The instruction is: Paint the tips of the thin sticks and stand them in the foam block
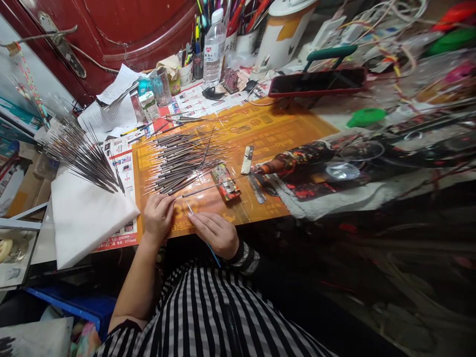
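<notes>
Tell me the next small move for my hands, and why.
I'd probably ease the right hand's thin blue tool up to the dark stick: its tip sits just short of the stick, apparently not touching, while the left hand pinches one end and the stick crosses the small paint-smeared block.

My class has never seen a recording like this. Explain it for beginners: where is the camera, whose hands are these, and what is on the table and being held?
There is no robot here: a person works with bare hands, and the single picture comes from a camera on their head, looking forward and down. The left hand pinches the end of a thin dark rod; the right hand holds a slim blue tool, perhaps a brush. On the orange sheet lie many similar rods and a small paint-spattered block. A white slab lies to the left, a plastic bottle stands behind.
</notes>
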A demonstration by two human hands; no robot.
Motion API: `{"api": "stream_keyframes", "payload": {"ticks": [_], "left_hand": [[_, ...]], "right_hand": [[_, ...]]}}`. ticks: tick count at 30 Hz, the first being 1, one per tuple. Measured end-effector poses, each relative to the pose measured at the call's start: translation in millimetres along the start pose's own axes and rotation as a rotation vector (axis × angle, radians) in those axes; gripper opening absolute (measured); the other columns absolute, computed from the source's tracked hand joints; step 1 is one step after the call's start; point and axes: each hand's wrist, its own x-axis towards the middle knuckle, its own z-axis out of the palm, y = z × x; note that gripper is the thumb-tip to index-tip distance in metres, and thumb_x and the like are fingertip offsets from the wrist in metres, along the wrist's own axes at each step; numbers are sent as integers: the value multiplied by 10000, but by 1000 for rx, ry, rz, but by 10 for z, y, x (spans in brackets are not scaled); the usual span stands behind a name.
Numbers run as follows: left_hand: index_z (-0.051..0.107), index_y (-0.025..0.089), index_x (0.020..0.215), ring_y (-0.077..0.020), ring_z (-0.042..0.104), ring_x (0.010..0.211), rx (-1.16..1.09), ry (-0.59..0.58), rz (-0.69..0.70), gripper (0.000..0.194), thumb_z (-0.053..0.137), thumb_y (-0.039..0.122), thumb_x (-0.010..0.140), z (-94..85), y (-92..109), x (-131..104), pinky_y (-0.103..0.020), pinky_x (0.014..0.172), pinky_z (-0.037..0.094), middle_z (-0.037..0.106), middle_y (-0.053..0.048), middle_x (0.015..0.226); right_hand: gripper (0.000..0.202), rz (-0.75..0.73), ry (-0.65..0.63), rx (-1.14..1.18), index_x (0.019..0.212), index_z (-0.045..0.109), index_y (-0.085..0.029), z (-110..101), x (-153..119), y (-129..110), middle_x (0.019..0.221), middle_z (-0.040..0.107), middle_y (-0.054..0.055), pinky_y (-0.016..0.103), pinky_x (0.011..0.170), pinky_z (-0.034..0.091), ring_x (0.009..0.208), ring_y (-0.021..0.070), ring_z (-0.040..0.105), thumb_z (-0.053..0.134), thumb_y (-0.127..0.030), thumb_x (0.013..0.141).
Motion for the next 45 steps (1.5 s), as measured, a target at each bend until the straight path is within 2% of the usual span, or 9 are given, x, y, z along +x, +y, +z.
{"api": "stream_keyframes", "payload": {"ticks": [5, 11, 27, 33, 45], "left_hand": [[681, 199, 1022, -161, 593, 878, 3, -2, 0, 119, 598, 166, 944, -3, 3, 1, -310, 828, 509, 684, -44, 928], [686, 202, 1014, -157, 602, 872, 10, -3, -9, 115, 591, 183, 953, 0, 2, -2, -309, 826, 514, 686, -40, 924], [682, 213, 1019, -166, 607, 903, -11, -10, -31, 125, 570, 205, 964, 10, 1, -16, -319, 841, 505, 682, -46, 940], [680, 206, 1017, -165, 599, 895, -7, -10, -27, 118, 581, 191, 956, 12, -6, -23, -315, 838, 503, 683, -46, 940], [693, 218, 1001, -168, 618, 876, 5, -13, -48, 132, 565, 226, 969, 8, 9, -9, -333, 827, 513, 691, -47, 923]], "right_hand": [[537, 12, -4, -3, 1487, 456, -137, 5, -15, -1, 1156, 733, 128, 374, 900, 599, 1051, 239, 699, 566, -91, 963], [595, -3, 21, 17, 1510, 415, -104, 0, -4, 2, 1138, 736, 143, 381, 883, 602, 1036, 252, 699, 589, -71, 943], [503, -1, -11, 20, 1475, 482, -130, 4, -24, 7, 1187, 722, 134, 376, 920, 593, 1078, 243, 685, 518, -86, 975], [558, 6, -25, 20, 1516, 413, -131, 21, -45, 9, 1183, 724, 140, 375, 927, 590, 1085, 240, 689, 517, -80, 970], [547, 12, -25, 25, 1499, 445, -126, 0, -29, 3, 1181, 724, 139, 374, 930, 588, 1091, 242, 684, 537, -78, 961]]}}
